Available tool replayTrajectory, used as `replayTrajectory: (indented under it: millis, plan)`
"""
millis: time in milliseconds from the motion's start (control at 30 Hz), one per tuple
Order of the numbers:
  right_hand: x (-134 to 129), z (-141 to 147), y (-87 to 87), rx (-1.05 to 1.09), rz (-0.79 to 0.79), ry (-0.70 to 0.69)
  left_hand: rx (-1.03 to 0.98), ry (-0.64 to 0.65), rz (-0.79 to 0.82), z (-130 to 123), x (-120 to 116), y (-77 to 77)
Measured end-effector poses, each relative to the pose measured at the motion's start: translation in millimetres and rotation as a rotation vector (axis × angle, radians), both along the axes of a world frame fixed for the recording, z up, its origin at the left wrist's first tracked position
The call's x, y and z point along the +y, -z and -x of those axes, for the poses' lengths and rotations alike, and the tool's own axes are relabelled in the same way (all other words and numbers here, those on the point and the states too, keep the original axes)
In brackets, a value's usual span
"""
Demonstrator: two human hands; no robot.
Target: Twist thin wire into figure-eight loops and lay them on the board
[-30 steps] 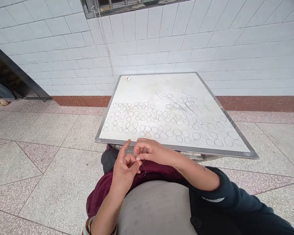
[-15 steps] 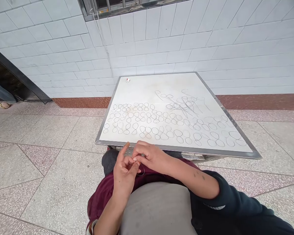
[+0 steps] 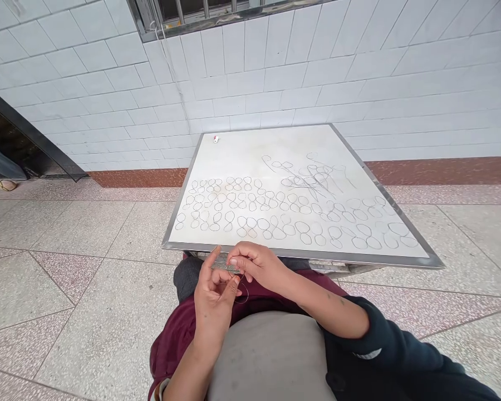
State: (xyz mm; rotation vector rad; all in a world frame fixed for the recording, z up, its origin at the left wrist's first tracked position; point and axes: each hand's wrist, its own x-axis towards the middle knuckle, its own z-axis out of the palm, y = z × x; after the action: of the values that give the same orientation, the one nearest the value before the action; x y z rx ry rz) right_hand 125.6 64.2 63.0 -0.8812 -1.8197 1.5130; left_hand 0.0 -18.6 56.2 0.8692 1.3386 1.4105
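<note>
A thin dark wire (image 3: 246, 293) curves in loops between my hands, above my lap at the near edge of the table. My left hand (image 3: 214, 292) pinches it between thumb and bent fingers, with the index finger stretched up. To its right, my right hand (image 3: 256, 266) grips an upper part of the wire between thumb and fingertips. Beyond the hands, many wire figure-eight loops (image 3: 303, 233) lie in rows on the white tabletop (image 3: 234, 153). Several straighter wire pieces with looped ends (image 3: 313, 179) are heaped together behind those rows.
The table has a grey metal rim (image 3: 300, 255) and stands against a white tiled wall (image 3: 275, 83). A small red and white object (image 3: 216, 139) sits at the far left corner. A barred window (image 3: 217, 14) is above, and a dark doorway (image 3: 8, 133) is at the left.
My right hand has moved slightly up and away from the left fingertips. More of the wire loop now shows between the two hands.
</note>
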Motion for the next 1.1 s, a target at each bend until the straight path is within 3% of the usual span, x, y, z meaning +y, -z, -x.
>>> replayTrajectory:
  millis: [267, 533, 800, 900, 1000, 1100]
  plan:
    - [0, -1, 10.1, 0.029, -0.061, 0.014, -0.009, -0.025, 0.011, 2, 0, -1.3]
    - [7, -12, 12.0, 0.165, 0.192, -0.130, -0.058, -0.101, -0.023, 6, 1, -2.2]
    - [-2, 1, 19.8, 0.350, 0.358, 0.018, -0.021, -0.070, -0.049, 7, 1, -0.8]
    - [-4, 3, 20.5, 0.324, 0.332, 0.054, -0.036, -0.065, -0.055, 9, 2, 2.7]
    - [-7, 3, 21.1, 0.195, 0.225, 0.010, -0.078, -0.113, -0.065, 10, 3, 6.4]
    - [-10, 4, 21.7, 0.172, 0.220, -0.039, -0.083, -0.137, -0.082, 11, 3, 7.4]
